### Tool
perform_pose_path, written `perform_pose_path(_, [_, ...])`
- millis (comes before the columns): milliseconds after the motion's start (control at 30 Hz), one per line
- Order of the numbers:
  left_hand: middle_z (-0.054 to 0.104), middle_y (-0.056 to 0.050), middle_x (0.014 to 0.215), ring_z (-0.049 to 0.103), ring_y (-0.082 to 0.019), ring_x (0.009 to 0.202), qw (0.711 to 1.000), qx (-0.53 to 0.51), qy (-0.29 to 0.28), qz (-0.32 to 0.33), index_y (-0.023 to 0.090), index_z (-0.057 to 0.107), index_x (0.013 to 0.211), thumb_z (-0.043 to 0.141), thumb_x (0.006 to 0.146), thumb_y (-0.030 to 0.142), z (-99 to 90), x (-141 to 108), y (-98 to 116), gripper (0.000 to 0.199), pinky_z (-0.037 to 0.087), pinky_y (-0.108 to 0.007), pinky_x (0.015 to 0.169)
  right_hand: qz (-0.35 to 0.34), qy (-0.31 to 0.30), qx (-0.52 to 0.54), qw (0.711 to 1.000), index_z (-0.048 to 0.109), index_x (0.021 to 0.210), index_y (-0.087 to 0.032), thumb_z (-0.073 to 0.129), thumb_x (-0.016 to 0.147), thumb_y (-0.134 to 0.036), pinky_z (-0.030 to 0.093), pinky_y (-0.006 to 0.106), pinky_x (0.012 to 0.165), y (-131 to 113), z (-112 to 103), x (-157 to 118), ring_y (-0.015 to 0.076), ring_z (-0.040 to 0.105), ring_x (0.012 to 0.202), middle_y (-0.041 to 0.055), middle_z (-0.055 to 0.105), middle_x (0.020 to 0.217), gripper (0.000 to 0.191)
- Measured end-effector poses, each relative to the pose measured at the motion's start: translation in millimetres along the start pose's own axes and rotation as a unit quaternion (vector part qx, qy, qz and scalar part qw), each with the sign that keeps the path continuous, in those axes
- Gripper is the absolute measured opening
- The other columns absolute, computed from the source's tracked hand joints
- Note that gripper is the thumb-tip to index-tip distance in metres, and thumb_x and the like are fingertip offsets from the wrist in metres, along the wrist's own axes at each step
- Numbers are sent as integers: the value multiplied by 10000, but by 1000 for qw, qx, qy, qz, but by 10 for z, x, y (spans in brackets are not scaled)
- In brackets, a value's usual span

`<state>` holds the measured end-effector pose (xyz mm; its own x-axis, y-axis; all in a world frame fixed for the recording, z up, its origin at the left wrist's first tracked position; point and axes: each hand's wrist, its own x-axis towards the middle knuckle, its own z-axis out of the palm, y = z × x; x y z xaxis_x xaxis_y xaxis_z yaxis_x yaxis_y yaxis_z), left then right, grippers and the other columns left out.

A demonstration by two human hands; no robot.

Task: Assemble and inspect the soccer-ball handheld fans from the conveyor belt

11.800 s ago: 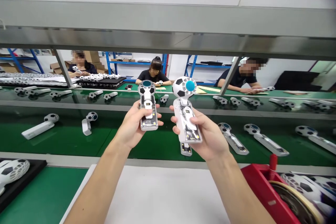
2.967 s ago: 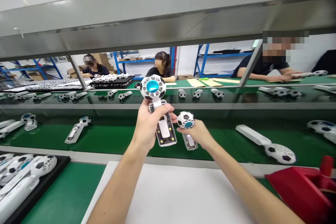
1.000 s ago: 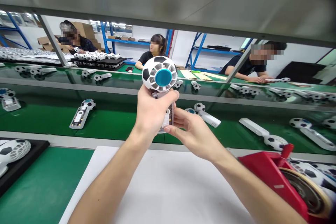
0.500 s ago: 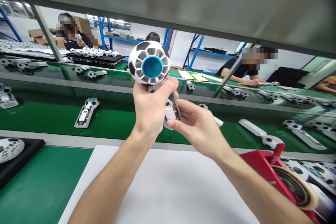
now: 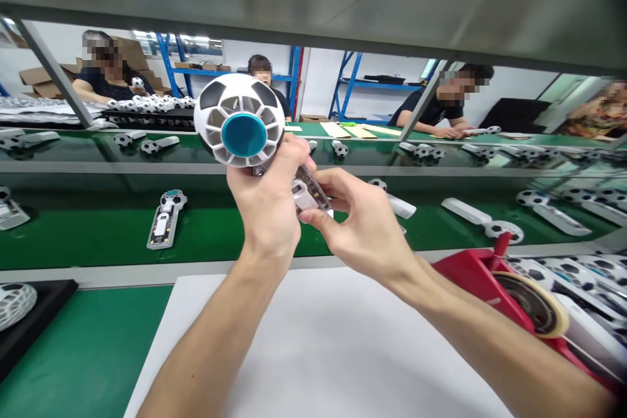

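Holds a football-patterned fan (image 5: 243,134) up in midair, head toward ten o'clock from the middle of the view, handle (image 5: 304,194) slanting away toward four o'clock, well clear of the white sheet (image 5: 313,346) at six o'clock. Wraps the fingers of the left hand (image 5: 262,199), at nine o'clock, firmly around the fan just below the ball-shaped head. Seems to pinch the lower end of the handle between thumb and fingers of the right hand (image 5: 362,222), at four o'clock, with some fingertips hidden behind the case. Presents the blue disc and slotted grille toward the camera. Shows head and handle joined as one piece, with circuitry visible through the clear case. Appears, judging by the two-handed hold, partway through handling this fan, not yet set down; gives no clear sign of anything left undone on it. Has other pieces out of hand: a clear-cased fan (image 5: 165,219) on the green belt (image 5: 98,235) at nine o'clock, a white fan (image 5: 473,212) at three, a row of fans (image 5: 568,268) past the red tape dispenser (image 5: 470,274) at four, and a partly visible ball-headed piece (image 5: 17,304) in a black tray (image 5: 49,313) on the tabletop (image 5: 98,346) at eight. Faces a co-worker (image 5: 445,104) at two o'clock.
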<state>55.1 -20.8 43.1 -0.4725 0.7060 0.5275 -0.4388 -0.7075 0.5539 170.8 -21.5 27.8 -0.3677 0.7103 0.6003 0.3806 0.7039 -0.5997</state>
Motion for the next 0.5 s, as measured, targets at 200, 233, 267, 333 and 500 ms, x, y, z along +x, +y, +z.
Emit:
perform_pose_path(200, [545,45,609,560,-116,527,999,-14,11,-40,187,556,649,656,720,93,58,-16,16,155,522,-254,539,10,-78,-43,996,648,1062,-151,756,798,-172,526,306,672,-31,-181,43,220,693,833,30,734,969,287])
perform_pose_path(233, [555,45,605,563,-122,521,999,-15,16,-42,185,566,644,665,703,87,68,-20,18,151,528,-262,533,10,-110,-49,993,643,1079,-146,760,810,-199,522,304,669,-35,-222,58,221,693,834,38,732,976,298])
perform_pose_path(267, [568,44,599,566,-128,517,999,-8,20,-44,181,576,637,677,686,81,77,-24,19,151,532,-268,523,2,-146,-55,988,636,1108,-144,762,824,-231,522,304,680,-30,-275,83,223,694,854,50,728,1010,323])
perform_pose_path(333, [595,36,586,578,-142,522,997,28,26,-63,171,597,626,715,659,69,77,-18,18,159,543,-275,509,-37,-221,-80,971,615,1195,-161,752,854,-306,526,317,767,38,-442,181,232,683,967,78,698,1154,395])
perform_pose_path(500, [656,25,674,642,-151,627,951,140,140,-238,143,613,746,743,702,37,-84,139,-75,174,625,-287,586,29,-154,-207,966,651,1219,-169,666,922,-380,482,349,974,713,-1421,539,229,634,1113,85,647,1292,365])
